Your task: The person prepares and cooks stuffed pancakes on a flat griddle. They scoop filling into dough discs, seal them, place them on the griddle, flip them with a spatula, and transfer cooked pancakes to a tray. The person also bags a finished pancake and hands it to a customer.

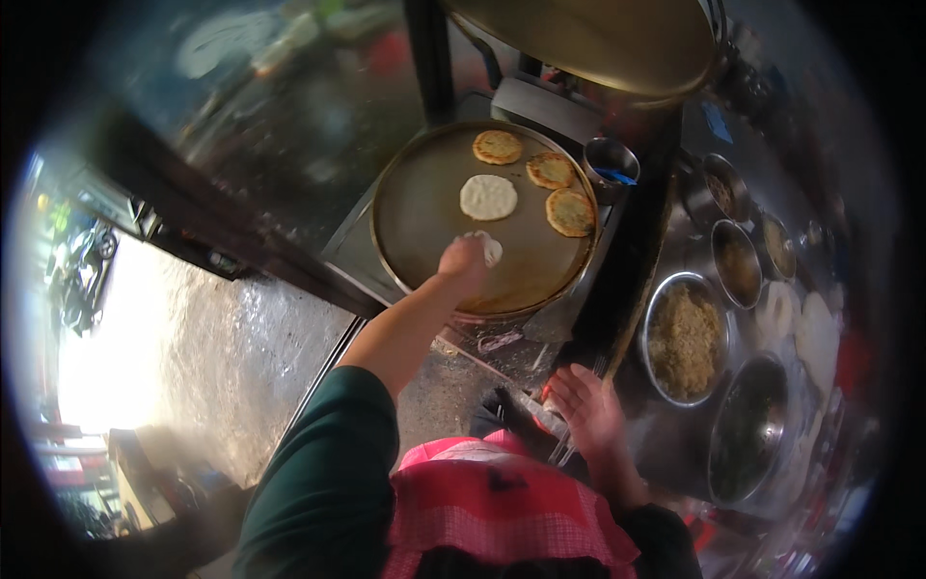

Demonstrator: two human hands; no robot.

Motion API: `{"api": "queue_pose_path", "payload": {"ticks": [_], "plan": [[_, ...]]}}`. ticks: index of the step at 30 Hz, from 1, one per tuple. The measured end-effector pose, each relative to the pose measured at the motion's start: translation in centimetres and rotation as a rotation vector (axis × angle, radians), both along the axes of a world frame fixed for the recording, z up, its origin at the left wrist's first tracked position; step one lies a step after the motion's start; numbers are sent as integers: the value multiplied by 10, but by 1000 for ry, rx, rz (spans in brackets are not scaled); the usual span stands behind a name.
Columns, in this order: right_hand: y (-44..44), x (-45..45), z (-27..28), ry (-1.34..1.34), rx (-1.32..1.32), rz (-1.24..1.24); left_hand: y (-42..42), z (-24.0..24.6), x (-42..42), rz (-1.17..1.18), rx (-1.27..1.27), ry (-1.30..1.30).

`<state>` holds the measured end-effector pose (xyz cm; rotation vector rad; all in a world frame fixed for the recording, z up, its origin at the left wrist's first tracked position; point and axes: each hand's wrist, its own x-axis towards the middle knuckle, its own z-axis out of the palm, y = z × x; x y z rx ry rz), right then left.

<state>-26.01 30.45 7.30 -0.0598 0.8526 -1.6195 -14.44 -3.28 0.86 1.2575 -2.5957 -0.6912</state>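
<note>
My left hand (465, 262) is over the near part of a large round griddle pan (416, 217), with a white cloth or piece of dough (492, 250) at its fingers; which of the two cannot be told. Just beyond it a pale, uncooked flatbread (488, 197) lies on the pan. Three browned flatbreads rest along the far and right side: one at the top (497, 147), one at the upper right (550, 170) and one at the right (569, 212). My right hand (584, 405) is off the pan, low by the counter edge, its fingers extended and holding nothing visible.
A large metal lid (615, 43) stands above the pan. Beside the pan is a metal cup (611, 163) with something blue in it. On the right counter stand a steel bowl of shredded filling (686, 340), a bowl with dark green contents (749, 427) and several smaller bowls. A dark post (239, 224) runs along the left.
</note>
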Motion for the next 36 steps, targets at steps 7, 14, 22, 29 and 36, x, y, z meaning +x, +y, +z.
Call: {"api": "queue_pose_path", "payload": {"ticks": [7,14,22,29,36], "plan": [[-30,-51,-13,8,107,-52,1,-23,-20,-159,-107,-197],[-44,-44,-21,-30,105,-96,-39,-49,-36,-666,-285,-334],[-64,2,-17,-37,118,-235,-49,-65,-21,-531,-83,-260],[-94,33,-12,-25,161,-281,-53,-75,-33,-657,-133,-280],[-107,27,-9,22,128,-227,-57,-72,-30,-923,-223,-386]]}}
